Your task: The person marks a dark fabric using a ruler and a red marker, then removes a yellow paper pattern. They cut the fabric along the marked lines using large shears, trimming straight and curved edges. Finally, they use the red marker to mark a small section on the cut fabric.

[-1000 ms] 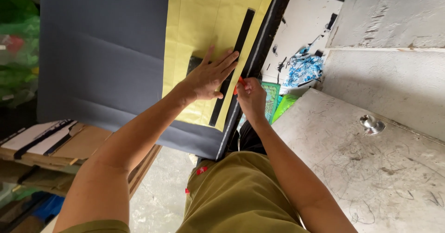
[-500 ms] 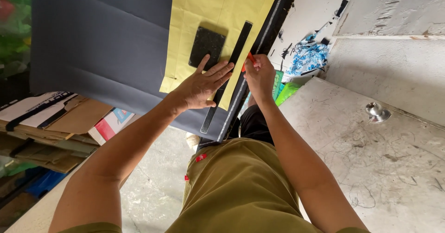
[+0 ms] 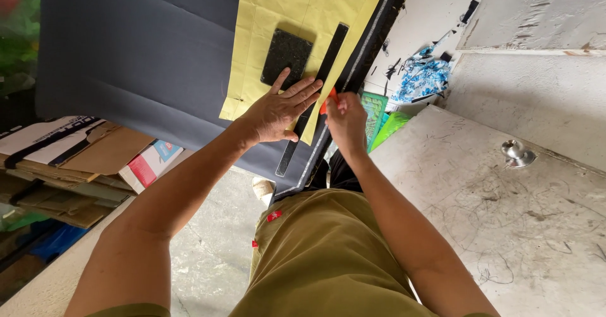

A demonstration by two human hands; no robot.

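Olive-trousered person at near edge of table [image 3: 158, 64]. Right hand [image 3: 346, 118] pinches orange marker [image 3: 326, 102]; left hand [image 3: 278, 112], fingers spread flat, pins black ruler [image 3: 314, 96] on yellow paper [image 3: 297, 14] over grey fabric [image 3: 139, 52]. Marking step, apparently; ruler must stay steady. Beyond: dark stone block [image 3: 287, 55].

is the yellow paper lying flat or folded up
Spread flat. The yellow paper lies open on the grey cloth, showing only crease lines, held down by a black block, a ruler and the left hand.
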